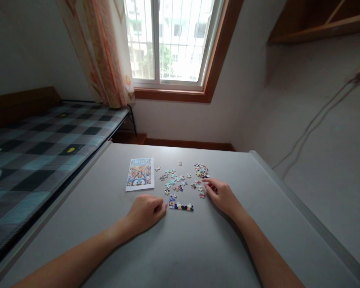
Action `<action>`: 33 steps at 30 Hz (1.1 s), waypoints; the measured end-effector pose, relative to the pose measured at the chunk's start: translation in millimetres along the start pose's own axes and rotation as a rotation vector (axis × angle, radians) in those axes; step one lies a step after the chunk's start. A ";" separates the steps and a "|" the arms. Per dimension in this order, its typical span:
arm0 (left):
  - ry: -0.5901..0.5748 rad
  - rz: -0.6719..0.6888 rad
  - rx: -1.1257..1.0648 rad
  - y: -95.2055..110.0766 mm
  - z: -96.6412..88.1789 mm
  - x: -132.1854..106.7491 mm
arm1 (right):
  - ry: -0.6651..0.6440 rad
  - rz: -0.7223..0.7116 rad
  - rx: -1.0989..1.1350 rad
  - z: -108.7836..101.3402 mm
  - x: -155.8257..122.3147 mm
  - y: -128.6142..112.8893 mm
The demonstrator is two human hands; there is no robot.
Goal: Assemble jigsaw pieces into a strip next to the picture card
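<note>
**Just beside the left hand, an L-shaped puzzle section**

On the tabletop, that hand rests loosely curled; whether it holds anything, I cannot tell. The right hand, fingers part bent, has its fingertips at a small group of pieces; any grip is hidden. Between the hands and beyond lie scattered pieces. Past the left hand is a picture sheet; past the right hand's fingertips, a piece heap.

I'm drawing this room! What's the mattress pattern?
The mattress has dark, grey and blue-green checks, best in the head view.
</note>
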State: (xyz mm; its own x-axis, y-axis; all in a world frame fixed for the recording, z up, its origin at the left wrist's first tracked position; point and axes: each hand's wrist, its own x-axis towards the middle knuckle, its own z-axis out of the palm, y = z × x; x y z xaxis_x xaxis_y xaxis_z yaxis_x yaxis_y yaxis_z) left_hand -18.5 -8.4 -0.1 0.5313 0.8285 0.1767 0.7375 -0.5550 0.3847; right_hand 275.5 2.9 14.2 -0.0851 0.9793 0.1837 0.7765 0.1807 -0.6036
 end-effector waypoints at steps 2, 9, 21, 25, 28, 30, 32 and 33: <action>0.002 0.005 0.008 0.5 0.0 -0.3 | -0.007 -0.001 -0.014 -0.9 0.4 0.3; -0.005 0.016 0.033 0.4 -0.8 0.0 | -0.012 0.005 -0.028 -1.3 1.6 2.7; -0.009 0.027 0.079 -2.2 0.9 -0.5 | 0.028 -0.006 -0.041 -2.6 3.4 4.2; 0.009 0.037 0.078 -2.7 0.5 -1.9 | 0.012 -0.011 -0.036 -1.9 2.6 5.8; 0.006 0.040 0.087 -2.8 0.6 -2.9 | 0.006 -0.007 -0.038 -1.2 1.6 5.4; 0.001 0.039 0.091 -2.6 0.4 -2.9 | 0.004 -0.007 -0.041 -0.7 1.0 4.6; -0.002 0.038 0.087 -2.2 -0.1 -2.7 | 0.006 -0.012 -0.041 -0.3 0.5 4.1; -0.003 0.039 0.084 -2.0 -0.3 -2.5 | 0.006 -0.013 -0.039 -0.3 0.4 4.0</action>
State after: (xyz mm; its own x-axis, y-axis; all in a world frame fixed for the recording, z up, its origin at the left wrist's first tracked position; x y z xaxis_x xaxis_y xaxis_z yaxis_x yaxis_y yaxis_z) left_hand -21.4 -9.2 -1.0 0.5610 0.8063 0.1876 0.7488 -0.5909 0.3002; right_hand 278.8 4.0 12.1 -0.0919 0.9763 0.1958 0.7989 0.1897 -0.5708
